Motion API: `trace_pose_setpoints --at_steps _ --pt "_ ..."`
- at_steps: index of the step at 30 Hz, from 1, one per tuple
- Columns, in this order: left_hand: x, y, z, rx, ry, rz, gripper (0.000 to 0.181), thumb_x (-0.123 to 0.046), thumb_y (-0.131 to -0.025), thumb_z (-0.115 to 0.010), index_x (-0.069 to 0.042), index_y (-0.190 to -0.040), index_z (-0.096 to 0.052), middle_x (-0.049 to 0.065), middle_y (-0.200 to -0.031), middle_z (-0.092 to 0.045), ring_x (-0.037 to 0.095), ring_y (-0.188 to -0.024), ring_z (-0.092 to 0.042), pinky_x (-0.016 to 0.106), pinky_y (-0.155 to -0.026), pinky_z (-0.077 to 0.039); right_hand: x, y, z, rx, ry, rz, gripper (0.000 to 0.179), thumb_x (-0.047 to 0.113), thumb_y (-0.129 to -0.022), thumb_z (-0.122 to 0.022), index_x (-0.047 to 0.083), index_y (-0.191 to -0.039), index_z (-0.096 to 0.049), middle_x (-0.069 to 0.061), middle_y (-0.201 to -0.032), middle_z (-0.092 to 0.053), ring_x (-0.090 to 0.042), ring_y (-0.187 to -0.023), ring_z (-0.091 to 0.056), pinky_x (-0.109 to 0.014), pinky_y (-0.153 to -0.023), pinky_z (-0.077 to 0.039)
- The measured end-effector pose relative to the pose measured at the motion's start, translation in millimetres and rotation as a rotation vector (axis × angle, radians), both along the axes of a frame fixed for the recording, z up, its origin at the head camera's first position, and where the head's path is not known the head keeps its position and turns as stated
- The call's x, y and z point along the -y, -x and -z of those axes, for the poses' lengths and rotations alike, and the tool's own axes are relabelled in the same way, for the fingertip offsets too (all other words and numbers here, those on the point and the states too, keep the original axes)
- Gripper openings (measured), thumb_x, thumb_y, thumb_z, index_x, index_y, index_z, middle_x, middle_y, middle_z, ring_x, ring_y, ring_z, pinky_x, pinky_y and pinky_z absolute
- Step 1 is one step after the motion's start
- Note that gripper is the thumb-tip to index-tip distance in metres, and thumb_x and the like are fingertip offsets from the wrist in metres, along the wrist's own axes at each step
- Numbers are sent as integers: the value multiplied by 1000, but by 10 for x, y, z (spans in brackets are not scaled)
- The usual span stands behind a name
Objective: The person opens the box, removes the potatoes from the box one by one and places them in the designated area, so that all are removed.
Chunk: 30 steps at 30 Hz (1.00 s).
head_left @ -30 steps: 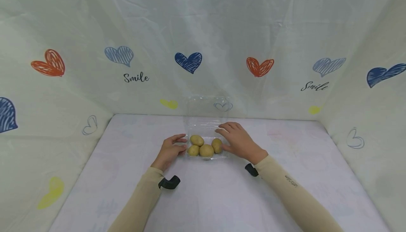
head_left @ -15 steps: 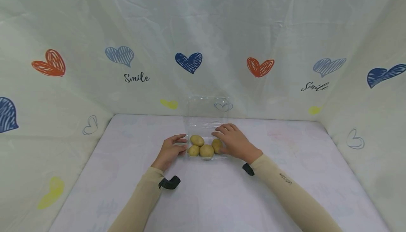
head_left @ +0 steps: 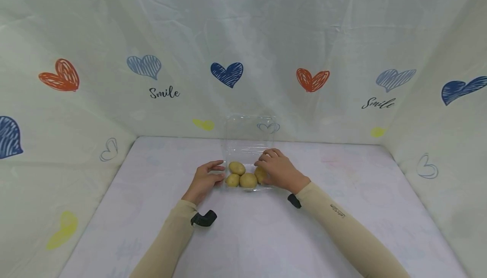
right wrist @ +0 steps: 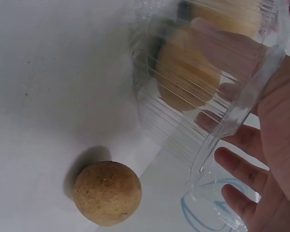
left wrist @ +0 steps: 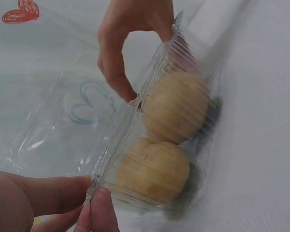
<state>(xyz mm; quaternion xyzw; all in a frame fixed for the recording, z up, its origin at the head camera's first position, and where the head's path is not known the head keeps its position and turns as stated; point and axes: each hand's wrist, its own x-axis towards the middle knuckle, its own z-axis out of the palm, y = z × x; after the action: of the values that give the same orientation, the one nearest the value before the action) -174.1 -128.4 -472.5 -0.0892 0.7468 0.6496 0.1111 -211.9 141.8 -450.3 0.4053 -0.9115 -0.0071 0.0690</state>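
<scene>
Several yellow potatoes (head_left: 248,181) lie in a clear plastic clamshell box (left wrist: 111,150), whose lid stands raised at the back. My left hand (head_left: 205,181) pinches the box's left rim between thumb and fingertips, plainly seen in the left wrist view. My right hand (head_left: 281,170) reaches over the right rim, its thumb inside the box and its fingers curved about the rightmost potato (right wrist: 186,72). In the head view that hand partly covers this potato (head_left: 259,175). One more round brown potato (right wrist: 108,193) lies on the table outside the box, in the right wrist view.
A pale white cloth covers the table (head_left: 243,235). Behind and at both sides hang white curtains (head_left: 266,24) printed with hearts and "Smile". Dark wrist mounts (head_left: 204,218) stick out from the beige sleeves (head_left: 167,240).
My right hand has moved a little left, over the rightmost potato, and covers more of it now. The left hand and the box have stayed in place.
</scene>
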Motion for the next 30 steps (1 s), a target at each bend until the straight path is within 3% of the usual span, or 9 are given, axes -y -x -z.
trace_pose_setpoints --at_steps 8,11,16,21,30 --pt "-4 7 -3 1 5 -1 52 8 -97 -66 1 -147 -58 24 -132 -64 13 -87 -64 26 -79 -56 58 18 -29 55 -101 62 45 36 -80 -94 16 -118 -79 -4 -118 -75 -34 -135 -53 -48 -121 -37" --pt "-10 6 -6 3 12 0 52 8 -97 -66 1 -147 -58 24 -132 -65 13 -86 -64 25 -78 -57 68 19 -35 80 -107 85 45 36 -80 -94 17 -119 -80 -4 -118 -76 -35 -138 -51 -49 -117 -42" --pt "-15 7 -8 2 8 -3 52 9 -96 -65 2 -148 -57 25 -132 -64 13 -85 -64 23 -76 -57 67 23 -41 94 -95 92 45 36 -79 -95 17 -117 -80 -4 -117 -76 -35 -138 -49 -51 -113 -47" --pt "-9 5 7 -3 -6 -9 53 10 -96 -65 2 -147 -58 25 -132 -64 12 -85 -64 23 -76 -57 41 28 -60 52 -81 44 46 37 -79 -94 14 -116 -79 -5 -114 -77 -36 -136 -53 -49 -119 -39" --pt "-13 3 7 -9 -9 -5 53 10 -96 -65 2 -148 -58 25 -133 -64 12 -86 -64 22 -76 -56 -103 2 -166 5 56 26 49 33 -78 -93 11 -118 -77 -5 -114 -75 -33 -129 -57 -47 -114 -44"
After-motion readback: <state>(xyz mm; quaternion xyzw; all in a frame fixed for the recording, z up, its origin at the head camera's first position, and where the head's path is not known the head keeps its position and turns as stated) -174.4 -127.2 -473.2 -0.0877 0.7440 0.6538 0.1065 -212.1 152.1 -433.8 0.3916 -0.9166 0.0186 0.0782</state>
